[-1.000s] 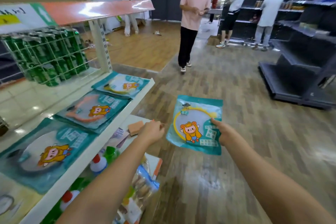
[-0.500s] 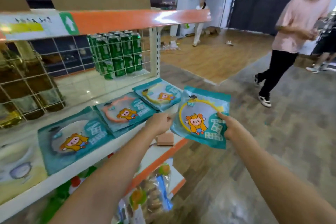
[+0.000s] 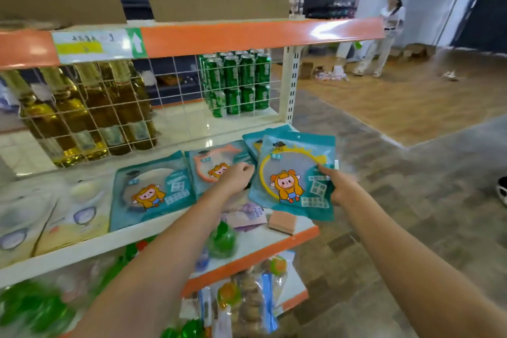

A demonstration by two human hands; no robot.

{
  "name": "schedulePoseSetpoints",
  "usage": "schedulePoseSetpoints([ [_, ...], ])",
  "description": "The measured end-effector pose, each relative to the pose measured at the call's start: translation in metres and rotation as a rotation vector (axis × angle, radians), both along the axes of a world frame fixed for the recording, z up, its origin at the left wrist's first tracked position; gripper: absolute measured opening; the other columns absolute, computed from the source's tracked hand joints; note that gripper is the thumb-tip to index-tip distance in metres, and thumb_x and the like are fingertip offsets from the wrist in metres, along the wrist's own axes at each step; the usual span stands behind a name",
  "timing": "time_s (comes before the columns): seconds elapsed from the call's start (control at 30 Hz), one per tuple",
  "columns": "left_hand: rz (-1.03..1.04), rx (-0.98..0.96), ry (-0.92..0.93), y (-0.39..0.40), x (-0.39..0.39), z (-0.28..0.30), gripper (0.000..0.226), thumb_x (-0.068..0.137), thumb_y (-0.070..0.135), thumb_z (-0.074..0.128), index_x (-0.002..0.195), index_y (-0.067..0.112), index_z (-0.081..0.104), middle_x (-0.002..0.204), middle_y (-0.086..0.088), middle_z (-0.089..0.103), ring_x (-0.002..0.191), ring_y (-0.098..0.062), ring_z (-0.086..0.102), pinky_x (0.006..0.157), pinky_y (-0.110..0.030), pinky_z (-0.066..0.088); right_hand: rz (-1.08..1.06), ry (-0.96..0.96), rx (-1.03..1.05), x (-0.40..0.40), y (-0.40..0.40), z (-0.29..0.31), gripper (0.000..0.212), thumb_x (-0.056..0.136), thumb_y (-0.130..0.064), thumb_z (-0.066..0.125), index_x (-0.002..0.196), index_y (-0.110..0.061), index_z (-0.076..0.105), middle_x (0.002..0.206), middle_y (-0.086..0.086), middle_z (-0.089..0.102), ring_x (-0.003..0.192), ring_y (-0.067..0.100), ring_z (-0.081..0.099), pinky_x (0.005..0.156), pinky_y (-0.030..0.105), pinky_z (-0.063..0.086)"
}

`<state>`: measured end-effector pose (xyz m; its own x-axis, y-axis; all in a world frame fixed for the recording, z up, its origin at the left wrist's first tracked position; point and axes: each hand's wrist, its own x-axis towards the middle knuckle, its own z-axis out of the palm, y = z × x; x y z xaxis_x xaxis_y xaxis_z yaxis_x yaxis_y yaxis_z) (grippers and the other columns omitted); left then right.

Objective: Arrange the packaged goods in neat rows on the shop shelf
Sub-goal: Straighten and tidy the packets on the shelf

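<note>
You were at the placing step: your right hand pinched the right edge of a flat teal plastic packet with a yellow ring and a cartoon figure, thumb on its printed face, fingers hidden behind it. The packet hung tilted over the right end of the white shop shelf, not yet laid down, its near corner out past the front lip.

Your left hand was loosely curled with its knuckles up; it sat over the near right corner of the teal packet with the orange ring, and whether it pressed or gripped that packet I could not tell.

The row already ran left to right: a teal packet with a pale ring, the orange-ring one, then a further teal packet mostly hidden behind the one you held.

By my reading, the next move called for lowering the held packet flat, either onto that hidden one or just near of it, and squaring its edges to the row. Room was tight: the shelf ended just right of the packet at the cream slotted upright, and the white wire grid closed the far side. Open floor lay to the right.
</note>
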<state>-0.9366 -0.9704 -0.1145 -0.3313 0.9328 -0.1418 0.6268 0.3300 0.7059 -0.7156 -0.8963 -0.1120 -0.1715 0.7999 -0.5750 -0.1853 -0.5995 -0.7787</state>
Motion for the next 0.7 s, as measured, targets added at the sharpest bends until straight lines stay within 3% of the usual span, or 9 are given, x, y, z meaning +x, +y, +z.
schedulePoseSetpoints([
  [0.07,0.135,0.025,-0.245,0.001,-0.012,0.005,0.03,0.096,0.042,0.046,0.109,0.02,0.062,0.113,-0.006,0.063,0.104,-0.025,0.058,0.093,-0.033,0.046,0.051,-0.001,0.008,-0.021,0.007,0.003,0.019,0.087,-0.021,0.066,0.083,-0.008,0.053,0.068,0.007,0.066,0.063,0.022,0.06,0.055,0.037,0.046],
  [0.13,0.223,0.03,-0.527,-0.001,-0.021,0.012,0.027,0.094,0.039,0.056,0.11,0.018,0.061,0.098,-0.005,0.065,0.095,-0.022,0.06,0.086,-0.032,0.05,0.089,-0.006,0.007,-0.042,0.013,0.006,0.018,0.087,-0.021,0.067,0.084,-0.008,0.054,0.056,0.006,0.067,0.058,0.021,0.062,0.056,0.037,0.048],
  [0.23,0.258,0.029,-0.794,0.0,-0.038,0.016,0.031,0.095,0.024,0.057,0.122,0.008,0.06,0.087,-0.008,0.067,0.078,-0.024,0.064,0.081,-0.041,0.054,0.169,0.004,0.035,-0.069,0.019,0.008,0.015,0.088,-0.019,0.066,0.084,-0.009,0.055,0.063,0.006,0.067,0.057,0.021,0.064,0.064,0.037,0.052],
  [0.37,0.312,0.115,-0.831,0.001,-0.062,0.012,0.03,0.096,0.012,0.053,0.125,0.006,0.057,0.086,-0.01,0.066,0.074,-0.023,0.062,0.078,-0.043,0.054,0.261,0.01,0.076,-0.095,0.025,0.008,0.013,0.09,-0.018,0.063,0.085,-0.01,0.053,0.077,0.007,0.065,0.069,0.022,0.063,0.067,0.038,0.053],
  [0.5,0.329,0.124,-0.839,0.003,-0.084,0.003,0.03,0.097,0.014,0.052,0.124,0.001,0.057,0.085,-0.01,0.064,0.075,-0.023,0.061,0.078,-0.038,0.05,0.317,-0.038,0.143,-0.113,0.033,0.008,0.009,0.093,-0.014,0.057,0.09,-0.007,0.054,0.077,0.008,0.063,0.065,0.02,0.063,0.057,0.032,0.052],
  [0.6,0.397,0.123,-0.871,0.006,-0.101,-0.005,0.024,0.098,0.016,0.051,0.117,0.004,0.058,0.083,-0.01,0.063,0.074,-0.023,0.06,0.073,-0.039,0.05,0.346,-0.093,0.235,-0.12,0.042,0.006,0.011,0.095,-0.012,0.053,0.102,-0.004,0.055,0.081,0.007,0.061,0.067,0.016,0.059,0.047,0.021,0.051],
  [0.7,0.468,0.123,-0.878,0.007,-0.115,-0.012,0.014,0.098,0.016,0.051,0.1,0.006,0.06,0.081,-0.01,0.063,0.071,-0.023,0.06,0.071,-0.042,0.051,0.359,-0.138,0.305,-0.123,0.051,0.006,0.006,0.094,-0.01,0.053,0.095,-0.007,0.058,0.084,0.006,0.062,0.071,0.016,0.061,0.048,0.02,0.053],
])
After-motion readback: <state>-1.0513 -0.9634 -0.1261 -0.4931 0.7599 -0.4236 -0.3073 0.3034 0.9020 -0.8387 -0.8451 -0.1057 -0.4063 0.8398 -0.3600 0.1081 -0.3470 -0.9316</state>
